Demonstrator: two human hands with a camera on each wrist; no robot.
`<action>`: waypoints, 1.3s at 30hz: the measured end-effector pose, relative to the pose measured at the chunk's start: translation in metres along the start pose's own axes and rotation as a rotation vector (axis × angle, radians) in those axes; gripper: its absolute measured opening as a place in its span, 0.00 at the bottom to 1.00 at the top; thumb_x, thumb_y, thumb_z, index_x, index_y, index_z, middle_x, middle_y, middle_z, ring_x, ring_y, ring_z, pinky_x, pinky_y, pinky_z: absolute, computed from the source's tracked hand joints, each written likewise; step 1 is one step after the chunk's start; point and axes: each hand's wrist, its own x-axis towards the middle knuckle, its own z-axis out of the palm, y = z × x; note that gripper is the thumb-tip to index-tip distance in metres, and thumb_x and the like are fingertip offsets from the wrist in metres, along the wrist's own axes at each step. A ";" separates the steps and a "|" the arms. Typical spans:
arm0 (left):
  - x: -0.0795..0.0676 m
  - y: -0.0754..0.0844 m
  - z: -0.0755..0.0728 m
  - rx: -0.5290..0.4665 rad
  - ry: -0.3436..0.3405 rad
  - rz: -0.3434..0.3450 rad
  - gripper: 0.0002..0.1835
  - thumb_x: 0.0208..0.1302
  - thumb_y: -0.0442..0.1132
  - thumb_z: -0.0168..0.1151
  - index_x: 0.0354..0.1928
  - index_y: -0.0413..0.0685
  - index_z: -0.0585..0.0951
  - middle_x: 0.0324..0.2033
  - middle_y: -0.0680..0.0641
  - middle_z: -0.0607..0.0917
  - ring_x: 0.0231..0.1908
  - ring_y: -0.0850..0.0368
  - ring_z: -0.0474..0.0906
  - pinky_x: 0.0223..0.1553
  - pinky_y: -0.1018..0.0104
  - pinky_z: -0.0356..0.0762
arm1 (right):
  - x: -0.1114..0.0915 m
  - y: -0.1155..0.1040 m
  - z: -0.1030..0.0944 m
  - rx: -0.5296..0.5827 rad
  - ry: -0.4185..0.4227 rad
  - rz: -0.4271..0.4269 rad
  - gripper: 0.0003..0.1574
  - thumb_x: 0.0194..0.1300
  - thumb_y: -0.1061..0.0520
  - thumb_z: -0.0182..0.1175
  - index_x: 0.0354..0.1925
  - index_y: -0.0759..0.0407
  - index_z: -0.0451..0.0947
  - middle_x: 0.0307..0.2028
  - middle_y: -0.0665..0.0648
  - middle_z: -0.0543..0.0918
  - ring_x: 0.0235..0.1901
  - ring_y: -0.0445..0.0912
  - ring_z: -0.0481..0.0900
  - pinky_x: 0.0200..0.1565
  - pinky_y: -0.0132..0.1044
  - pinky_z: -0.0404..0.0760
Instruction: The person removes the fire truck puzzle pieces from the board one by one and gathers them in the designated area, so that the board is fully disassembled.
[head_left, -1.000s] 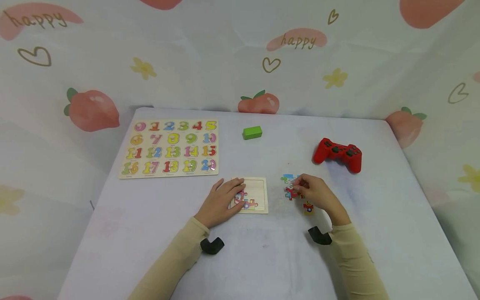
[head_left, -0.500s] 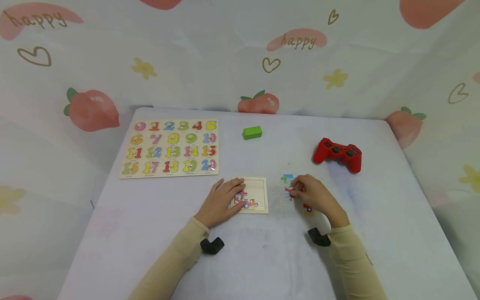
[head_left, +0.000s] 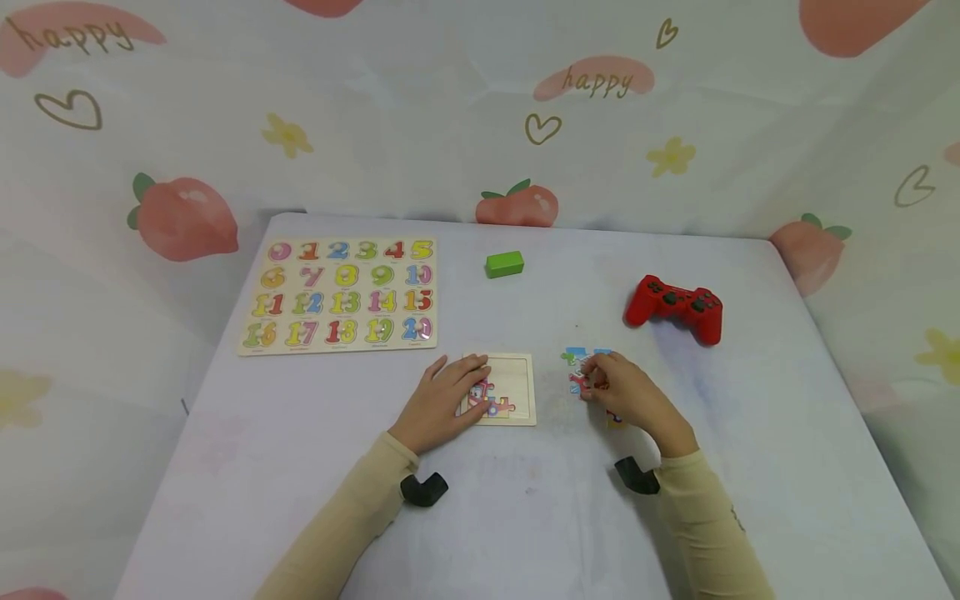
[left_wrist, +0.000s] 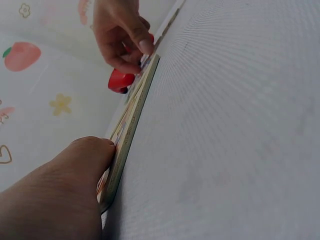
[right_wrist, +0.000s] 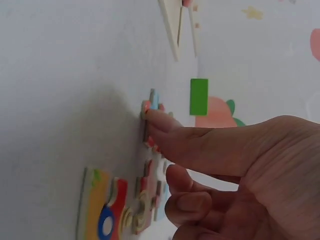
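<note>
In the head view, my left hand lies with fingers spread over the left side of a small wooden puzzle tray. The left wrist view shows its thumb on the rim. A few joined jigsaw pieces sit in the tray's lower left. To the right, my right hand is lowered over loose jigsaw pieces on the table. Its thumb and fingers pinch a red and blue jigsaw piece; the far fingertip is hidden. A yellow jigsaw piece with a blue wheel lies near the wrist.
A number puzzle board lies at the back left. A green block sits at the back middle, and a red game controller at the back right. A patterned cloth hangs behind the table.
My right hand has shifted slightly, its fingertips closing in on the red and blue jigsaw piece, and now covers more of the yellow piece. My left hand stays in place.
</note>
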 end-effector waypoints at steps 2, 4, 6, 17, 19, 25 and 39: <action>0.000 0.000 0.000 0.001 0.002 0.003 0.30 0.66 0.57 0.56 0.66 0.52 0.71 0.68 0.54 0.67 0.70 0.59 0.58 0.72 0.50 0.49 | 0.000 -0.004 0.001 -0.013 0.020 -0.005 0.16 0.59 0.59 0.67 0.44 0.62 0.75 0.35 0.57 0.75 0.33 0.47 0.74 0.34 0.37 0.75; 0.000 0.000 -0.001 0.000 0.007 0.005 0.30 0.66 0.57 0.56 0.65 0.52 0.72 0.68 0.54 0.67 0.70 0.59 0.58 0.71 0.50 0.49 | -0.001 -0.010 0.005 -0.012 0.041 -0.019 0.15 0.60 0.60 0.66 0.44 0.61 0.75 0.35 0.57 0.75 0.34 0.47 0.74 0.35 0.38 0.75; 0.001 0.000 -0.001 0.000 0.010 0.006 0.29 0.66 0.56 0.56 0.65 0.52 0.72 0.68 0.54 0.68 0.70 0.59 0.59 0.71 0.50 0.49 | -0.001 -0.020 0.011 -0.002 0.055 -0.046 0.14 0.60 0.59 0.66 0.44 0.60 0.76 0.36 0.56 0.76 0.35 0.48 0.75 0.37 0.39 0.76; 0.002 0.001 0.001 0.010 -0.019 -0.006 0.27 0.69 0.54 0.52 0.66 0.53 0.71 0.69 0.55 0.66 0.70 0.60 0.58 0.72 0.50 0.48 | 0.003 -0.070 0.060 -0.024 0.037 -0.219 0.16 0.60 0.54 0.67 0.44 0.57 0.76 0.38 0.51 0.76 0.37 0.41 0.75 0.39 0.36 0.79; 0.002 0.001 0.001 0.009 -0.011 0.002 0.25 0.70 0.51 0.51 0.66 0.52 0.71 0.69 0.54 0.67 0.70 0.59 0.58 0.71 0.49 0.48 | 0.004 -0.074 0.064 -0.037 0.059 -0.214 0.15 0.59 0.54 0.68 0.43 0.56 0.76 0.37 0.51 0.76 0.36 0.41 0.75 0.38 0.35 0.79; 0.001 0.003 -0.001 -0.007 -0.005 -0.001 0.22 0.72 0.44 0.48 0.66 0.51 0.71 0.68 0.53 0.68 0.70 0.58 0.59 0.71 0.48 0.49 | 0.003 -0.079 0.069 -0.016 0.081 -0.186 0.13 0.59 0.56 0.68 0.41 0.56 0.76 0.36 0.50 0.76 0.35 0.42 0.76 0.38 0.36 0.79; 0.001 0.001 -0.001 -0.018 0.045 0.016 0.20 0.72 0.39 0.48 0.64 0.49 0.73 0.66 0.52 0.71 0.67 0.57 0.64 0.69 0.46 0.54 | 0.002 -0.081 0.071 0.018 0.128 -0.221 0.14 0.58 0.58 0.69 0.40 0.59 0.75 0.34 0.51 0.75 0.34 0.41 0.75 0.37 0.34 0.79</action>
